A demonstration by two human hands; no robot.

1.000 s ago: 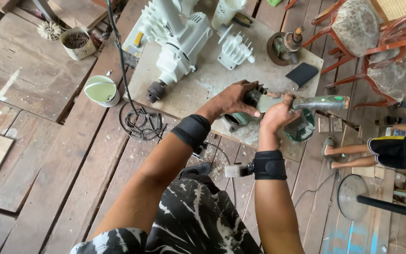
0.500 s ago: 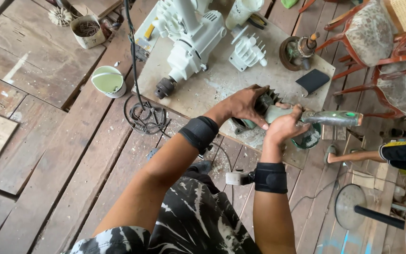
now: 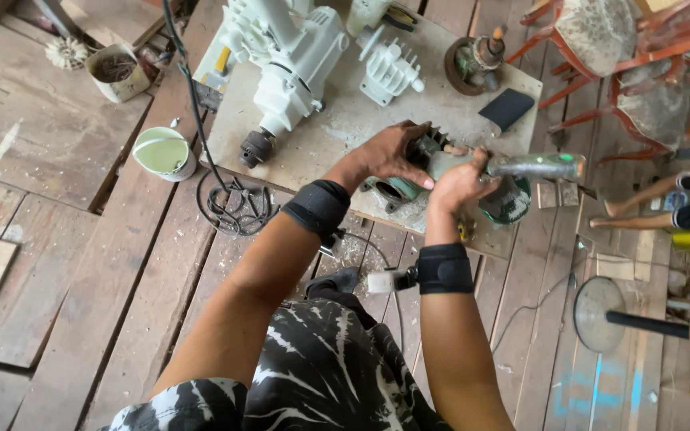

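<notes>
Left hand (image 3: 393, 156) clamps the green motor housing (image 3: 397, 191) at the tabletop (image 3: 337, 132) edge; right hand (image 3: 457, 182) grips a grey-green handled tool (image 3: 533, 168) (head hidden). Slip risk: housing overhangs, could tip off.

white motor housing (image 3: 293, 68) | pale-green cup (image 3: 163, 152) | black-white patterned trousers (image 3: 321, 375)

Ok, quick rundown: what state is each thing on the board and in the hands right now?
Left hand: pressed on the dark finned part.
Right hand: gripping the grey-green tool, held level.
White motor housing: lying on its side.
White finned cover: loose, untouched.
Green-lidded tub: shut, on the floor.
</notes>
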